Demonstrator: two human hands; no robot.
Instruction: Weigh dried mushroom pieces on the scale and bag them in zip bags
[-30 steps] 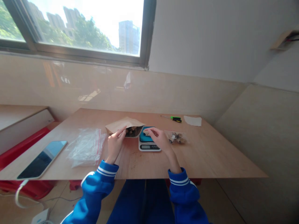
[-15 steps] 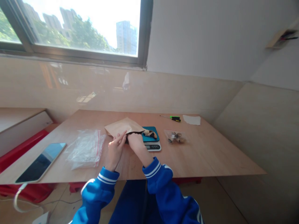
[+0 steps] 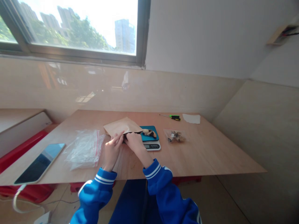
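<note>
Bag [image 3: 125, 124] is pinched by the left hand [image 3: 112, 151]; the right hand [image 3: 136, 143] dips inside, opening and hold hidden. Careless tugging could knock the brown piece [image 3: 149, 133] off the scale [image 3: 156, 146].

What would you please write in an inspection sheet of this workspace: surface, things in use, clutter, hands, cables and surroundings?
Surface: wooden table, flat.
Things in use: paper bag, mouth toward the person; scale with brown pieces on it; clear pouch of pieces to its right.
Clutter: plastic bags, phone, screwdriver, paper.
Hands: left hand holds the bag's near edge; right hand has fingertips in its mouth, contents hidden.
Cables: white cable by the phone; thin cord on the floor.
Surroundings: window ahead, red stool below left.
</note>
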